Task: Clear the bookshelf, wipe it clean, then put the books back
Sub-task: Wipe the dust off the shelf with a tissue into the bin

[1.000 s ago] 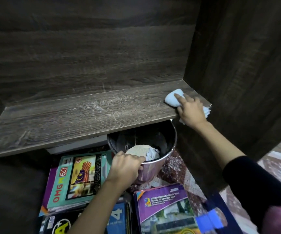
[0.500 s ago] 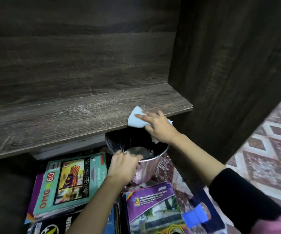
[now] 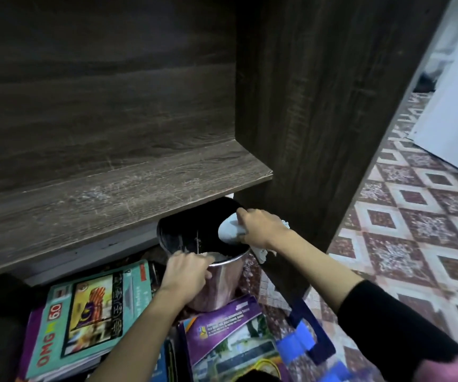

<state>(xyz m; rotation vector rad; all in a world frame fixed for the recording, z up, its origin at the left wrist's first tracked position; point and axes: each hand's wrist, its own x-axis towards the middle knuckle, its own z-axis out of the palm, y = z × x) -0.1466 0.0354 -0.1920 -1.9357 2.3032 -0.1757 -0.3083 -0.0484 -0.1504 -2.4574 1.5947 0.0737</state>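
The dark wooden shelf board (image 3: 117,188) is bare, with pale dust streaks on it. A shiny metal bin (image 3: 217,282) stands on the floor just under the shelf's front edge. My left hand (image 3: 186,274) grips the bin's near rim. My right hand (image 3: 261,230) holds a crumpled white cloth (image 3: 229,232) over the bin's opening, at its right rim. Pale debris lies inside the bin. Books lie in piles on the floor: a teal one (image 3: 84,321) on the left and a purple one (image 3: 222,326) in front of the bin.
The bookshelf's tall side panel (image 3: 318,119) rises right of the bin. Patterned red and white floor tiles (image 3: 415,230) spread to the right. A blue folder (image 3: 305,340) lies beside the purple book. A white panel (image 3: 456,106) stands at the far right.
My right hand swept the cloth from the shelf's right corner leftward along the front edge, then off the board and down over the bin. My left hand kept hold of the bin's rim.
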